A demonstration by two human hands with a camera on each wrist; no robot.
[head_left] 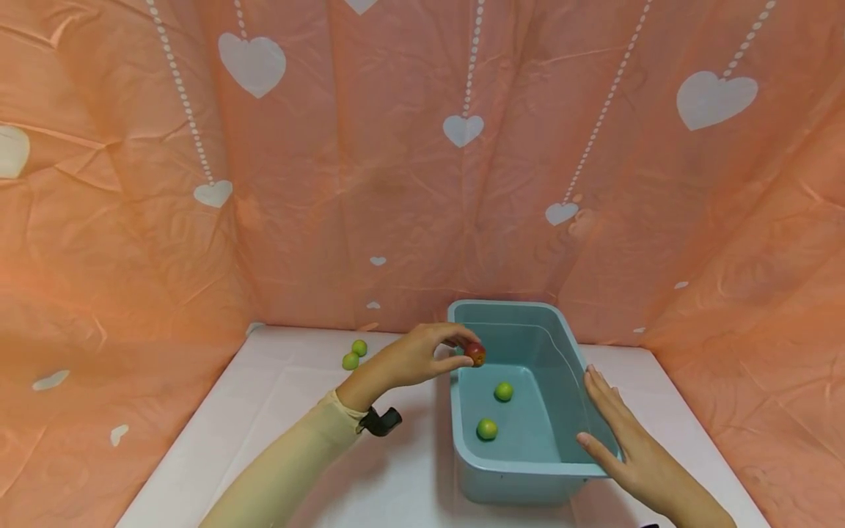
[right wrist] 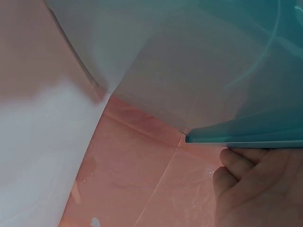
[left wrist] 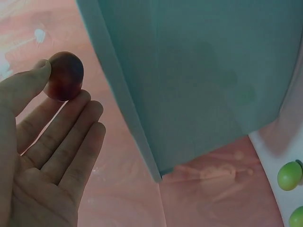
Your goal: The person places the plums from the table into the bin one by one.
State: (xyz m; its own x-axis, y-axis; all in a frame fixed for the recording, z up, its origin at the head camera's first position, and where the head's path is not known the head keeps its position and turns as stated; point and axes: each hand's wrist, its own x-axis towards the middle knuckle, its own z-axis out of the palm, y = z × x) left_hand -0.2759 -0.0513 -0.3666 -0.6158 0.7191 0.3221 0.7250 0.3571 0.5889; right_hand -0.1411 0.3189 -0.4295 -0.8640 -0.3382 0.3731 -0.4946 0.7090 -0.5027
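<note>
Sleeve: a pale yellow sleeve [head_left: 290, 455] covers the left forearm, with a black wrist piece [head_left: 381, 422] at its cuff.
Right hand: the right hand [head_left: 627, 447] rests at the tub's right rim near the front corner, fingers fairly straight and outside the wall, thumb spread apart toward the inside; it grips nothing.
Tub: a blue-green plastic tub [head_left: 515, 488] stands upright on the right part of the table [head_left: 251, 418].
Green fruit in the tub: two, the nearer one [head_left: 487, 429] and the farther one [head_left: 504, 391], lie apart on its floor.
Left hand: the left hand [head_left: 422, 357] pinches the red fruit between thumb and fingertips, the other fingers loosely extended.
Red fruit: the red fruit [head_left: 475, 354] is held up off the table, at the tub's left side.
Green fruit on the table: one [head_left: 350, 361] and another [head_left: 359, 347] lie close together left of the tub, toward the back.
Backdrop: orange-pink sheeting [head_left: 396, 183] with white hearts [head_left: 252, 64] surrounds the table's back and sides.
</note>
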